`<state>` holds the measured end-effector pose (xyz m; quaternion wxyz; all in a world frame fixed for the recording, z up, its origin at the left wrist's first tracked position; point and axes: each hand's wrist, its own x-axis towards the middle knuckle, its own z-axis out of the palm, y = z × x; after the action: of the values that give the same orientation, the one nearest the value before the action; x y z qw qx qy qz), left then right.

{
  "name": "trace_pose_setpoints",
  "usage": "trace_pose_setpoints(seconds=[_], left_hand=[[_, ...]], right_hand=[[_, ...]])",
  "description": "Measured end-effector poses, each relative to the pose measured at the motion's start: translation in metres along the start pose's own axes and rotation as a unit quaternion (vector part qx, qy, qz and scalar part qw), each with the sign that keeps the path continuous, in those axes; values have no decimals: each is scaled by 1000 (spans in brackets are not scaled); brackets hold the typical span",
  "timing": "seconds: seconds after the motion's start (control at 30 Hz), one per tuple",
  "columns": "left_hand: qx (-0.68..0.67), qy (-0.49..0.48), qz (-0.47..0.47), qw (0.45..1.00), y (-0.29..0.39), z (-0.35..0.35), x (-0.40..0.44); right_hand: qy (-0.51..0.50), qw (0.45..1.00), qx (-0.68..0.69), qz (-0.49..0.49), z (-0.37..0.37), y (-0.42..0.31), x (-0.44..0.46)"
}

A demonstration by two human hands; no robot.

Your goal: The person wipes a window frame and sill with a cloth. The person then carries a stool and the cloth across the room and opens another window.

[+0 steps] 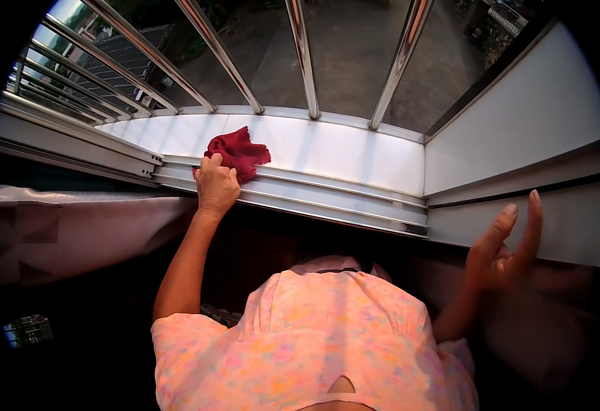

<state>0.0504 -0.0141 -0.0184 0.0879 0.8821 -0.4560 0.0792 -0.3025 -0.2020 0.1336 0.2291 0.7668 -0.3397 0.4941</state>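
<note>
My left hand is closed on a crumpled dark red cloth. The cloth lies over the window track and partly on the white sill behind it. At the right, my right hand is raised in front of the window's side frame. Its thumb and a finger are stretched upward and apart, and nothing shows between them; the other fingers are curled or hidden, and the lower hand is in shadow.
Shiny metal bars stand along the sill's outer edge, with a paved yard below. At the left are the sliding window sash and a pale curtain. A white side wall bounds the opening at the right.
</note>
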Motion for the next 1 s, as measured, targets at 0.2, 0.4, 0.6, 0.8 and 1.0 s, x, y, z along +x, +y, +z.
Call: trace_pose_setpoints(seconds=[0.2,0.4,0.6,0.8,1.0], left_hand=[[-174,-55,200,963,150,0,-10],[-251,-76,360,895,273,24,-9],[-241,-124,359,893,238,8,4],[-123,-178,176,960,100,-30,11],[-205,-165,162,951,58,-48,11]], right_hand=[[-20,998,-33,-51,-4,1,6],[-14,996,-55,-73,-3,7,4],[9,993,-33,-115,0,18,4],[6,993,-20,-113,0,16,2],[-7,995,-11,-96,-1,14,1]])
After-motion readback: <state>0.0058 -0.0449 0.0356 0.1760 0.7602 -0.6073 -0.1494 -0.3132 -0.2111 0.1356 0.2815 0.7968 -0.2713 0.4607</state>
